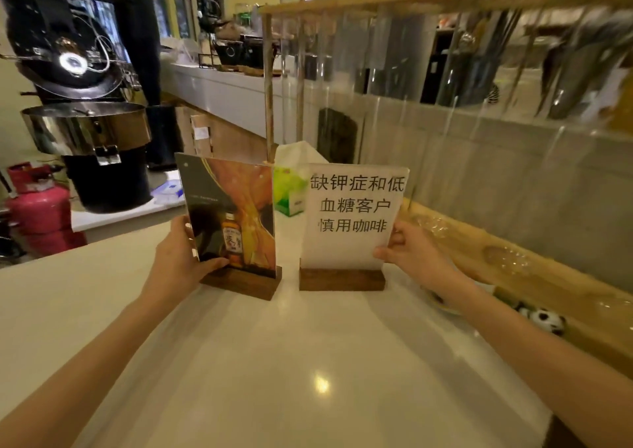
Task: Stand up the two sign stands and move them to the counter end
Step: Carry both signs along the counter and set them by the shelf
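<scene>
Both upright, side by side at 12 o'clock. Left hand [178, 259] clamps bottle-poster acrylic stand [233, 214], right hand [407, 250] pinches white text-sign stand [352, 214], steadying their wooden bases on the white counter [274, 362].

Hidden, cropped and blurred parts at the bench

The left hand [183, 259] is covering the lower left edge of the picture sign stand [233, 218], its fingers lying out of sight behind the panel; the right hand [407, 249] is masking the lower right corner of the text sign stand [352, 214]. Both forearms are running off the bottom edge. The green tissue box [289, 190] is showing only between the two panels. The small print on the picture sign is staying too fine to read, and everything behind the clear screen [445, 88] is smearing into blur.
</scene>
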Motion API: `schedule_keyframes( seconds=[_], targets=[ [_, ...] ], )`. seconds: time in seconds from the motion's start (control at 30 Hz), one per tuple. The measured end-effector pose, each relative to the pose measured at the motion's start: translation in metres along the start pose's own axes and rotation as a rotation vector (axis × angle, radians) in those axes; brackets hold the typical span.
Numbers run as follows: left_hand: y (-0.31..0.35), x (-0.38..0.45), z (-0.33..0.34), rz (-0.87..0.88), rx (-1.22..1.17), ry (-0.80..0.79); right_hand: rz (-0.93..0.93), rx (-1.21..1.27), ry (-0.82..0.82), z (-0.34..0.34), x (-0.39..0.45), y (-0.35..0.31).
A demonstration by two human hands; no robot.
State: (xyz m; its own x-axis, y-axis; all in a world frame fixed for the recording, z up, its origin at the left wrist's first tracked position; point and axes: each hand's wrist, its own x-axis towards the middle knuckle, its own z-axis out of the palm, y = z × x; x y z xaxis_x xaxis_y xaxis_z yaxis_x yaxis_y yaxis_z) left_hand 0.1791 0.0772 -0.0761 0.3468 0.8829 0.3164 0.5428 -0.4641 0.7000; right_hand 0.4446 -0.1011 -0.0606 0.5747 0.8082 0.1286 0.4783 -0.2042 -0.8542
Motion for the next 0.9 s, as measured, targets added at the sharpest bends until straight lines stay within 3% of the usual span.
schedule_keyframes(
  seconds=[0.23,0.9],
  targets=[
    [0.024,0.039,0.046,0.086,-0.052,-0.089,0.052,-0.030,0.148,-0.019,0.013,0.013],
    [0.068,0.106,0.133,0.265,-0.107,-0.184,0.125,-0.053,0.346,-0.035,0.020,0.032]
  ],
)
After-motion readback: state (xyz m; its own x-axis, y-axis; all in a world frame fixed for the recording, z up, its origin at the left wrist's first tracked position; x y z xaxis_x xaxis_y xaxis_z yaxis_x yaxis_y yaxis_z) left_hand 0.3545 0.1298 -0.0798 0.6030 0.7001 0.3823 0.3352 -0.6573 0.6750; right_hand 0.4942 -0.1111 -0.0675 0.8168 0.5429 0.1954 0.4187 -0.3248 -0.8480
